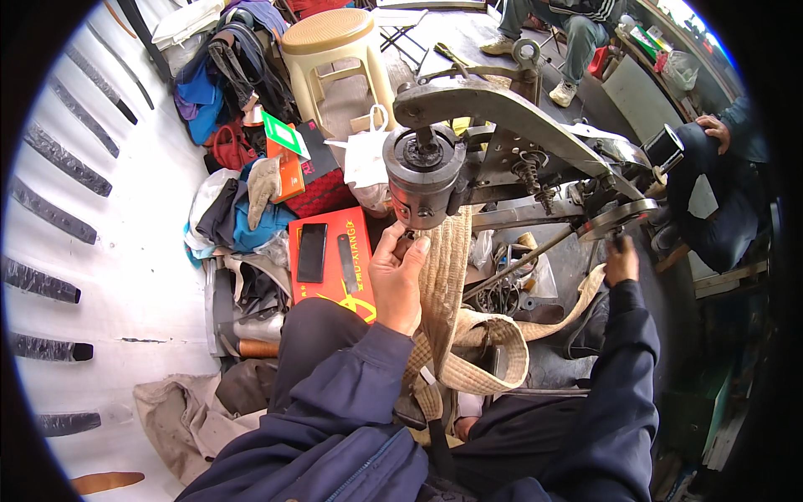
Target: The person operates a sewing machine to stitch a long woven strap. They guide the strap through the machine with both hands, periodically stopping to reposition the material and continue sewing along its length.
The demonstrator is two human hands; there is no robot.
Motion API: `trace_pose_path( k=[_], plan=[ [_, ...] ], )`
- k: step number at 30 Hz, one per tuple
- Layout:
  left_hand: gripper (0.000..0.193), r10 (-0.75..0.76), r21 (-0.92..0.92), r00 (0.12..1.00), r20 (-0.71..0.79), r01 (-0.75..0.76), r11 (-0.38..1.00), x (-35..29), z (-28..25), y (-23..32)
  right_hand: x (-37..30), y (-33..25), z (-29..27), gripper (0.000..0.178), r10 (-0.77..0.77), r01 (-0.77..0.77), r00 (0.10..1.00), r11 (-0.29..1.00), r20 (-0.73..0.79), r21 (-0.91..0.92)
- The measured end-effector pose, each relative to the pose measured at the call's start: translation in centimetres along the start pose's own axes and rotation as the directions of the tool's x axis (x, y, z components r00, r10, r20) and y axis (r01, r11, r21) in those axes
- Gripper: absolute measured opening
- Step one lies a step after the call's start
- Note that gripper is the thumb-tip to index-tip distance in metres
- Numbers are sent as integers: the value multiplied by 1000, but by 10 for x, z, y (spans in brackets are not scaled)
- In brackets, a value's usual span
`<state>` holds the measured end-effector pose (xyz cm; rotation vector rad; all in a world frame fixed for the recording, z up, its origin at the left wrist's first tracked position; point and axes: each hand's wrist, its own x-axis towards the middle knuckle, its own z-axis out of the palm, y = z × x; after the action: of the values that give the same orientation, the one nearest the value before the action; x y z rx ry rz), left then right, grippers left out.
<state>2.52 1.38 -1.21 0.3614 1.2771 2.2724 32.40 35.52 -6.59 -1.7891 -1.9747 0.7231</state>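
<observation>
Beige ribbed woven-fabric strap [446, 289]: centre of frame, hanging from beside the machine head, then in loose loops lower down, one run trailing off toward the right.
Dark grey metal machine with curved arm [510, 105]: upper centre to right; its thick cylindrical metal head [424, 180] is just above the left fingertips.
Left hand [396, 280]: centre, fingers curled, thumb and forefinger nearly together by the strap's left edge. Can't tell whether it's pinching the strap or a machine part.
Right hand [621, 261]: right of centre, raised to the underside of a round metal wheel [617, 219], fingers look curled. Grip hidden, can't tell what it has hold of.
Fingertip risk: they're tight in under the head; if the wheel turns with them there, a nip looks possible.
Strap loop risk: slack lies near the slim metal rod [527, 263] and the knees; a snag could drag the strap crooked.
Wheel risk: right arm is reaching far out; an uneven push could jerk the mechanism.
Black phone [313, 253]: flat on the red printed box [355, 238], left of centre; a stray left elbow could knock it off.
</observation>
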Motion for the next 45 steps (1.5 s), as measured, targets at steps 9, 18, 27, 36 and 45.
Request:
trace_pose_path(
  k=[9,18,27,36,45],
  plan=[
    [35,20,-18,1000,2,-20,1000,1,1,-2,-54,-84,-60,15,-381,387,921,873,-81,298],
    [34,21,-39,999,29,-20,999,4,1,1,-8,-6,0,20,-45,44,999,997,11,59],
    [33,4,-53,1000,10,-3,999,6,1,-1,-60,-94,-62,14,-425,397,904,803,-40,445],
    [34,-9,-63,999,32,11,998,8,1,2,-5,-3,1,8,-46,51,998,992,-48,112],
    [33,0,-56,999,38,2,998,9,-1,-1,-60,-88,-60,17,-367,329,930,839,4,433]
  ],
)
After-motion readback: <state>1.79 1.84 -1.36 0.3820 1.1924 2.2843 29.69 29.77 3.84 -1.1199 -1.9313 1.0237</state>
